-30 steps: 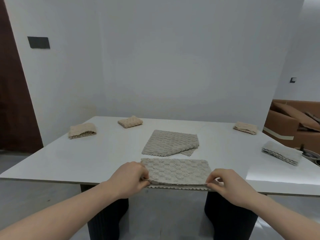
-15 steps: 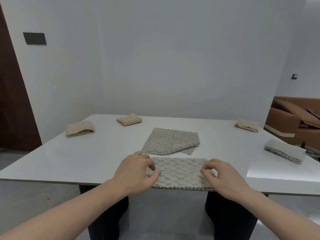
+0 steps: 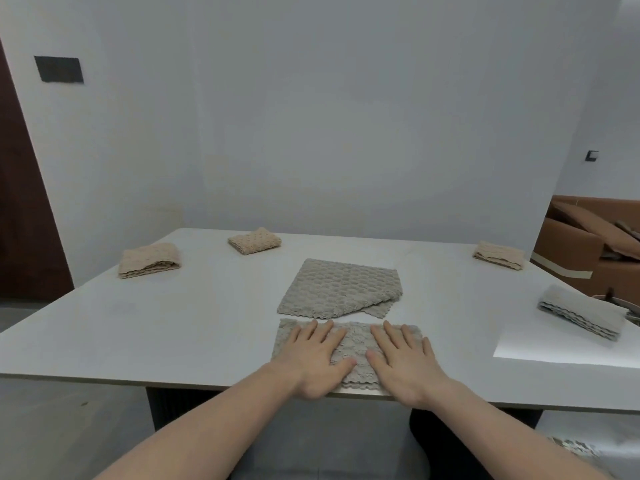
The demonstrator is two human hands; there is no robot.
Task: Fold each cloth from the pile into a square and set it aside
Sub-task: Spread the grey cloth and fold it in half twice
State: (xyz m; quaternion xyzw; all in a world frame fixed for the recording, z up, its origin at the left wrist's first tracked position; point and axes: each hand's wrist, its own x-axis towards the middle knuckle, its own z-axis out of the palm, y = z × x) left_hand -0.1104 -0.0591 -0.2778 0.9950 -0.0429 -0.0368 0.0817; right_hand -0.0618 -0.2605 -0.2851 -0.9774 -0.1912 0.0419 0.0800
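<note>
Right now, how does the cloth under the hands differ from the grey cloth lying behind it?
The cloth under the hands is a folded rectangle at the table's near edge, pressed flat by both hands. The grey cloth behind it is larger, untouched, with one corner turned under. Both share a bumpy grey weave.

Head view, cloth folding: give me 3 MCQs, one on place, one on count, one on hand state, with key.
1. Where does the cloth under the hands lie?
A. at the table's near edge
B. at the far left corner
C. on the floor

2. How many folded cloths are set aside near the table's sides?
A. two
B. four
C. six

3. How are the hands on the cloth?
A. both flat, fingers straight
B. both pinching corners
C. only the left touches it

Key:
1 A: the half-folded cloth lies along the near edge of the table, in front of the pile.
2 B: two at the left, two at the right.
3 A: the left hand and right hand press flat on it.
</note>
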